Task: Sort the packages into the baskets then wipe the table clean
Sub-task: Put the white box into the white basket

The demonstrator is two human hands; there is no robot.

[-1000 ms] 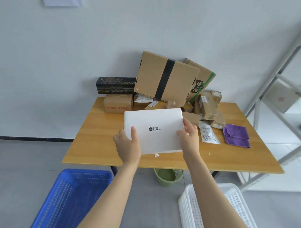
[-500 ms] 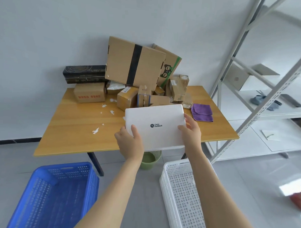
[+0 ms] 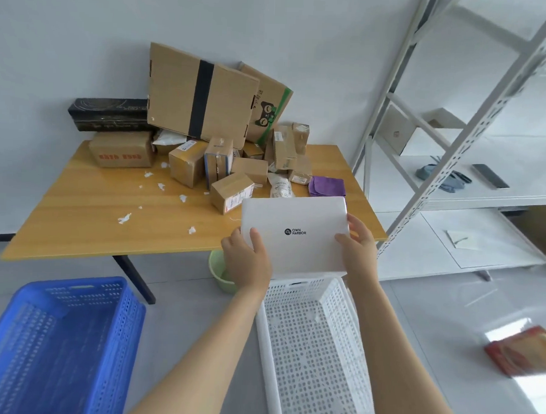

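A flat white package [image 3: 295, 232] with a black logo is held between both hands, above the far end of the white basket [image 3: 310, 356]. My left hand [image 3: 248, 261] grips its lower left edge and my right hand [image 3: 355, 240] grips its right edge. The blue basket [image 3: 53, 341] stands on the floor to the left. A pile of cardboard packages [image 3: 217, 161] covers the back of the wooden table [image 3: 88, 225]. A folded purple cloth [image 3: 326, 186] lies at the table's right side. White paper scraps [image 3: 124, 217] are scattered on the tabletop.
A green bin [image 3: 221, 274] sits under the table's front edge. White metal shelving [image 3: 453, 151] stands to the right with small items on it. A red and gold box [image 3: 520, 355] lies on the floor at the far right.
Both hands have carried the white package away from the table, down and to the right, over the white basket. The view has swung right, revealing the shelving.
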